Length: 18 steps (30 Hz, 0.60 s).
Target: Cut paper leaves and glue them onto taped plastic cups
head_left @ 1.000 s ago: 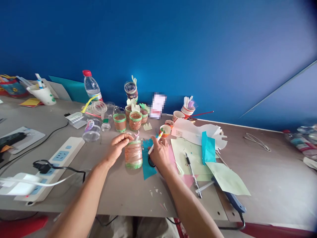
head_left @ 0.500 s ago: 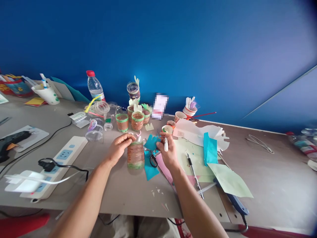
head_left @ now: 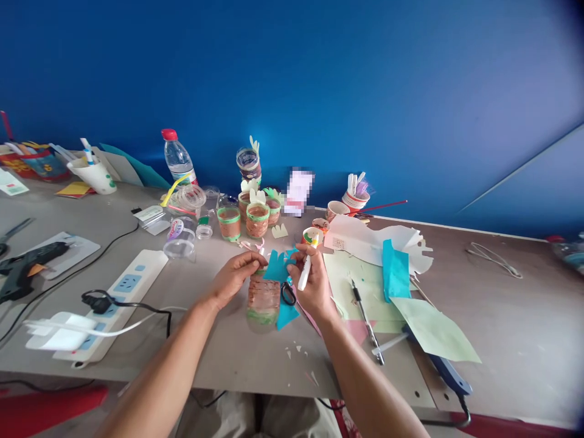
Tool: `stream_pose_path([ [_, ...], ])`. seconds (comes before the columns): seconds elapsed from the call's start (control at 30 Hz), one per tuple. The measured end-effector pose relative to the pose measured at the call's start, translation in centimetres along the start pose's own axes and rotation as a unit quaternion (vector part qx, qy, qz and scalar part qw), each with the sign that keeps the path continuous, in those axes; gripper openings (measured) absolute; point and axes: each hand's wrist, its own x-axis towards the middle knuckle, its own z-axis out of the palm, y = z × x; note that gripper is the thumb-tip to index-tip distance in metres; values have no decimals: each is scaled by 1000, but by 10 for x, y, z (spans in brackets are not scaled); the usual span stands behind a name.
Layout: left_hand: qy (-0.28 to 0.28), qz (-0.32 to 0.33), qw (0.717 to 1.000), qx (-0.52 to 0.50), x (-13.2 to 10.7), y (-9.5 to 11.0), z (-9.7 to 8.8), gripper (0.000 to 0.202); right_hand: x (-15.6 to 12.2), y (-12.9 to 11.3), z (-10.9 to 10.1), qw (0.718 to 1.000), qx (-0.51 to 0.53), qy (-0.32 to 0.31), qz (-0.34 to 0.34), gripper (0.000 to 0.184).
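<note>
My left hand [head_left: 238, 274] is closed, its fingertips pinching the rim of a clear plastic jar [head_left: 263, 298] wrapped in brown, with green bands at top and bottom. A blue paper cutout [head_left: 275, 266] with rounded lobes is held against the jar's upper right side, covering part of the rim. My right hand [head_left: 314, 283] grips the cutout's right edge between its fingertips. A white marker pen [head_left: 305, 272] is also tucked in that hand, slanting upward. Black-handled scissors [head_left: 288, 294] lie between the jar and my right hand, on a blue paper scrap [head_left: 287, 316].
Several brown-and-green cups [head_left: 258, 220] stand behind the hands, near a red-capped bottle [head_left: 177, 155]. To the left are a power strip [head_left: 132, 286] and a glue gun [head_left: 27, 267]. Paper sheets [head_left: 349, 280], a black pen [head_left: 362, 313] and a blue-handled tool [head_left: 440, 365] lie right.
The jar has shifted right and nearer along with my left hand. The blue cutout has come left, now overlapping the jar's side. The view has turned slightly.
</note>
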Motion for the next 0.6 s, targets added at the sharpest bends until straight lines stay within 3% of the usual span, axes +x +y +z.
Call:
stream_pose_path([
  [0.33,-8,14,1000,14,-3,4,3,41,0,-1,1,1000,-2,0,-19,35],
  [0.6,-22,-21,999,25,-2,8,3,37,2,0,4,1000,6,1,-10,37],
])
